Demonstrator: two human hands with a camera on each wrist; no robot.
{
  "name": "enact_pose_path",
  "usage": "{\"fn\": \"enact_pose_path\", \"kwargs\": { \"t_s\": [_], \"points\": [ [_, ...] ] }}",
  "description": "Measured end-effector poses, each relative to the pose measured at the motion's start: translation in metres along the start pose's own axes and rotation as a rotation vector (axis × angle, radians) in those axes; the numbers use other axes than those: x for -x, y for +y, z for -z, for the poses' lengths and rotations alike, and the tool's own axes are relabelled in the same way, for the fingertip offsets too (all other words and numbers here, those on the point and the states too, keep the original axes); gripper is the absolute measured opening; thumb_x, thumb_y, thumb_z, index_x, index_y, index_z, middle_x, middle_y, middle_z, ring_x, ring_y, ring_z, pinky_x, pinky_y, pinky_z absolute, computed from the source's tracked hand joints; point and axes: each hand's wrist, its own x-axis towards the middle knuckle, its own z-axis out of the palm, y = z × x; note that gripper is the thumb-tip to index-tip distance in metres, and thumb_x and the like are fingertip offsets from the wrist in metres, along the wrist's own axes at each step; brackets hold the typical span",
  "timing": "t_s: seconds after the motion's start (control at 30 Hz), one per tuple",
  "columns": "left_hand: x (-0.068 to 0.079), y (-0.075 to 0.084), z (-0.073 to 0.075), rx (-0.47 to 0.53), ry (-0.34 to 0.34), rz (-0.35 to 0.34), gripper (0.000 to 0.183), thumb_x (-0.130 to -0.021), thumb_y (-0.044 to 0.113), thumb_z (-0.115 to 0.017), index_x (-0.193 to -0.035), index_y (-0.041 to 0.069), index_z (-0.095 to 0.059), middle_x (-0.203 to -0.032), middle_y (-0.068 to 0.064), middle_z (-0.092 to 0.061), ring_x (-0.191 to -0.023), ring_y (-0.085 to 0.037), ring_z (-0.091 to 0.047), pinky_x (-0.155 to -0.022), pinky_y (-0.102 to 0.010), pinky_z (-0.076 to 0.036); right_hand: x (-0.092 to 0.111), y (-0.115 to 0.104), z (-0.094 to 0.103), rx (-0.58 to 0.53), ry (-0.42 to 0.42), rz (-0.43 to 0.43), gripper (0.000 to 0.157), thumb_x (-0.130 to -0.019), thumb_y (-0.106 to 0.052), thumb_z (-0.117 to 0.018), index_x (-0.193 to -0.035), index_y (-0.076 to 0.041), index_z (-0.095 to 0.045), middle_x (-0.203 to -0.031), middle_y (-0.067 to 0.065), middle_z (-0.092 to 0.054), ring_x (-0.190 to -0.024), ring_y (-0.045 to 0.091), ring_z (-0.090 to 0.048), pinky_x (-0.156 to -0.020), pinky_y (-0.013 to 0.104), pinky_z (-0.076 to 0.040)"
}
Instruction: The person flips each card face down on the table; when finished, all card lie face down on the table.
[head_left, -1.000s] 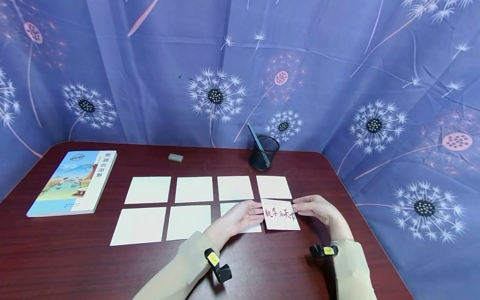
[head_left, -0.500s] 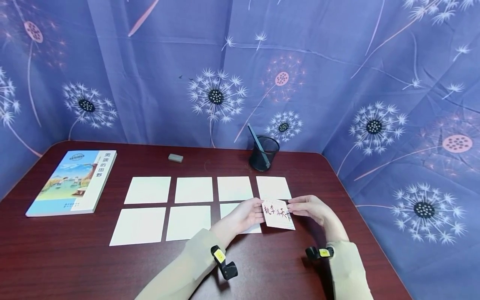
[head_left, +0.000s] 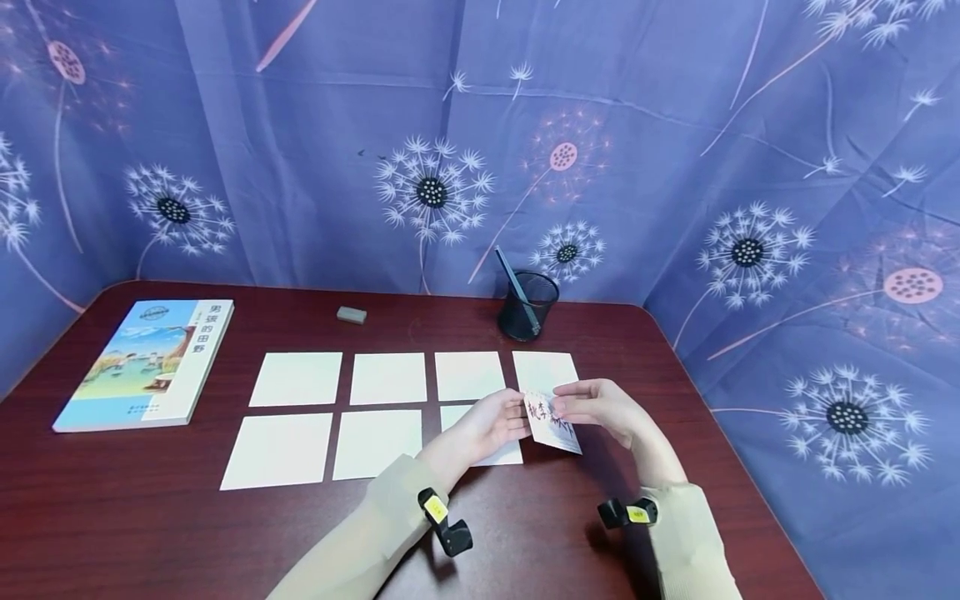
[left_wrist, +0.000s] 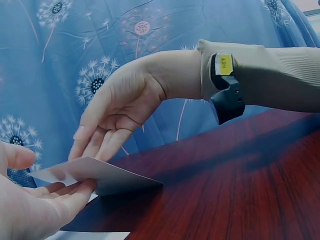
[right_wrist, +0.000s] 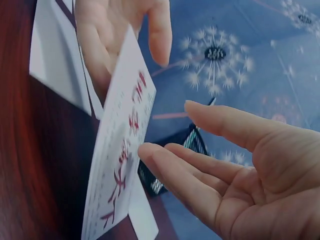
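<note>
A card with red Chinese lettering (head_left: 546,423) stands tilted between my two hands, lifted off the tabletop along its upper part. My left hand (head_left: 483,432) has its fingers against the plain back of the card (left_wrist: 112,175), with the thumb raised away from it. From the other side, fingertips of my right hand (head_left: 617,415) touch the lettered face (right_wrist: 120,155). The right thumb stands apart from those fingers in the right wrist view. Beneath and beyond lie white cards in two rows; my left hand partly covers one white card (head_left: 504,454).
A black mesh pen cup (head_left: 517,321) holding a dark pencil stands at the back right. A grey eraser (head_left: 351,316) lies at the back, and a book (head_left: 142,367) lies at the left. Patterned blue cloth (head_left: 315,167) hangs behind the dark red table (head_left: 525,533).
The lettered card has turned from nearly facing up to a steeper tilt, its right side swinging leftward. My right hand has moved left across its face; the left hand has barely moved.
</note>
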Motion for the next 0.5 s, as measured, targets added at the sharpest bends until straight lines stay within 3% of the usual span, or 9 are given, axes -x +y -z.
{"fn": "enact_pose_path", "kwargs": {
  "t_s": [0.13,0.23,0.5],
  "points": [
    [0.0017,0.0035,-0.0013,0.032,0.003,-0.001,0.054,-0.099,0.014,-0.034,-0.142,-0.018,-0.025,-0.141,-0.033,-0.04,-0.138,-0.042,-0.038,-0.118,-0.049,-0.029,0.0009,-0.0063,-0.0062,-0.012,0.009,0.024,0.057,-0.093,-0.003,-0.062,-0.136,0.023,-0.036,-0.106,0.009,-0.07,-0.085,0.002,-0.069,-0.085,0.022,-0.057],
    [0.0038,0.0057,-0.0018,0.053,-0.018,-0.002,0.057,-0.1,0.014,-0.034,-0.144,-0.019,-0.021,-0.149,-0.038,-0.03,-0.141,-0.044,-0.032,-0.119,-0.049,-0.027,0.0004,-0.0084,-0.0086,-0.01,0.013,0.025,0.058,-0.092,-0.004,-0.063,-0.136,0.023,-0.036,-0.103,0.005,-0.071,-0.086,0.001,-0.067,-0.087,0.023,-0.057],
    [0.0075,0.01,-0.0044,0.061,-0.058,-0.019,0.059,-0.099,0.017,-0.035,-0.145,-0.018,-0.023,-0.149,-0.037,-0.03,-0.141,-0.044,-0.033,-0.119,-0.047,-0.028,0.0011,-0.0092,-0.0109,0.004,0.037,0.024,0.059,-0.091,-0.008,-0.066,-0.135,0.022,-0.04,-0.1,0.002,-0.071,-0.085,0.001,-0.068,-0.088,0.025,-0.057]
  ]
}}
